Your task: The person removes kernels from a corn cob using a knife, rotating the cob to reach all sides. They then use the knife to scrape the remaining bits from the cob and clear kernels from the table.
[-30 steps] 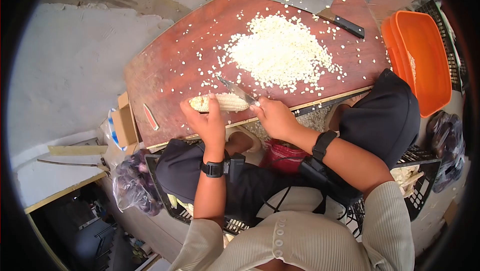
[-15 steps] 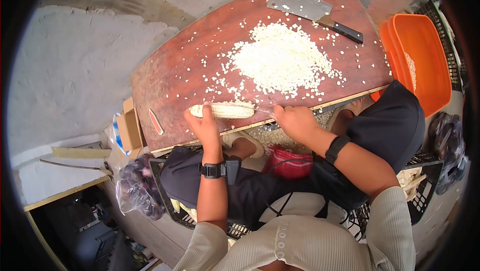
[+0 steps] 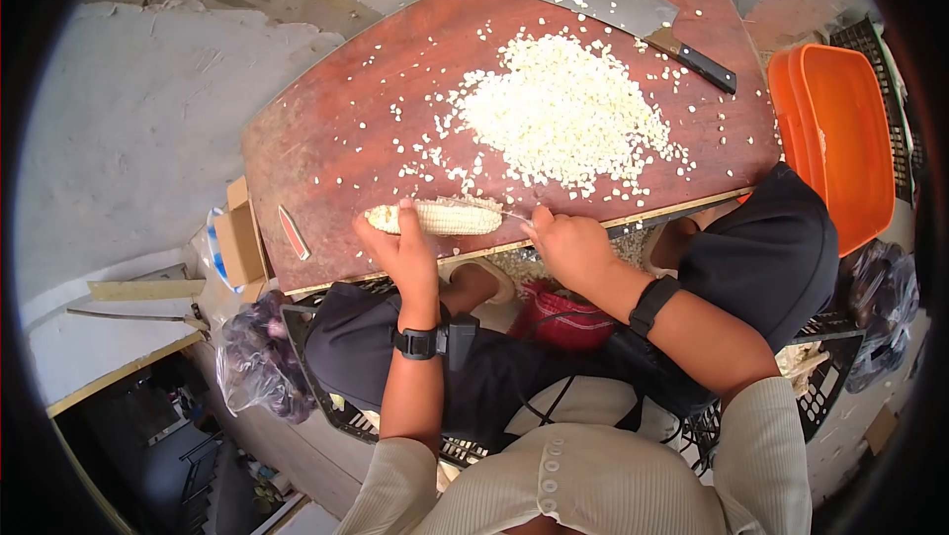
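Observation:
At the table's near edge, my left hand (image 3: 400,248) is wrapped round the left end of a pale corn cob (image 3: 450,219), which lies sideways. My right hand (image 3: 568,243) is closed on a thin metal tool (image 3: 516,217), whose tip meets the cob's right end. The tool's handle is hidden in my fist. Some kernels along the cob's upper side look stripped. Behind the cob, a large heap of loose white kernels (image 3: 563,115) covers the middle of the red-brown table (image 3: 346,120).
A cleaver (image 3: 638,21) lies at the table's back right, and a small red-edged piece (image 3: 294,232) at the left. An orange basin (image 3: 850,139) stands to the right. Bags of dark items (image 3: 262,362) and black crates flank my legs; a red sack (image 3: 563,319) sits below.
The whole view has shifted slightly. Both hands keep their hold, and the tool remains at the cob's right end with little visible movement.

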Available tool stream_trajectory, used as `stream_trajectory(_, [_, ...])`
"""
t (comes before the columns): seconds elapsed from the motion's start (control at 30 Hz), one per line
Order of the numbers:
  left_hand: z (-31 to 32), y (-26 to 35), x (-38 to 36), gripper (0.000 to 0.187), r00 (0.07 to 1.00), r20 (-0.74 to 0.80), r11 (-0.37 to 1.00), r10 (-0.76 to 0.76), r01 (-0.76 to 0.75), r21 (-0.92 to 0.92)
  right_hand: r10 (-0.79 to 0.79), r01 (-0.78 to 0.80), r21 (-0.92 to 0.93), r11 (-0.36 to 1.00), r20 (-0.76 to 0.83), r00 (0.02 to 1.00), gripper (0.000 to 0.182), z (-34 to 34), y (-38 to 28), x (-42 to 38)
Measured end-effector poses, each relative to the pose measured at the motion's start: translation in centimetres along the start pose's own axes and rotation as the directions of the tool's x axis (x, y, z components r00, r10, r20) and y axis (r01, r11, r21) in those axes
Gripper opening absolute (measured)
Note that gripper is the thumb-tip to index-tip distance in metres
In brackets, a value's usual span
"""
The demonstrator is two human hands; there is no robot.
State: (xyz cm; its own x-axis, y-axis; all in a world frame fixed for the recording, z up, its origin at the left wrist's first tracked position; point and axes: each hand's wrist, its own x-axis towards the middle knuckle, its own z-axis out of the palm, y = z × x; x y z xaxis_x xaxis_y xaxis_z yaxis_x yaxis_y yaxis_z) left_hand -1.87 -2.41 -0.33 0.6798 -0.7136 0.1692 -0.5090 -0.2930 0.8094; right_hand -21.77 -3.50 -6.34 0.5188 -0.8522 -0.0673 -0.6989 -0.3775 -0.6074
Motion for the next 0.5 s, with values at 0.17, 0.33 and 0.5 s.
stream_trajectory(0.17, [0.2, 1.0, -0.8, 0.026, 0.996, -0.047, 0.995, 0.076, -0.072, 0.076, 0.204, -0.219, 0.151, 0.964, 0.109, 0.973, 0.028, -0.7, -1.8, 0.1])
stream_trajectory(0.33, [0.3, 2.1, -2.5, 0.03, 0.969, -0.03, 0.965, 0.246, -0.242, 0.104, 0.291, -0.313, 0.367, 0.876, 0.117, 0.95, 0.03, -0.2, -2.9, 0.1])
stream_trajectory(0.5, [0.5, 3.6, -2.7, 0.031, 0.984, -0.031, 0.983, 0.177, -0.176, 0.053, 0.229, -0.239, 0.444, 0.864, 0.078, 0.97, 0.035, -0.4, -3.0, 1.2])
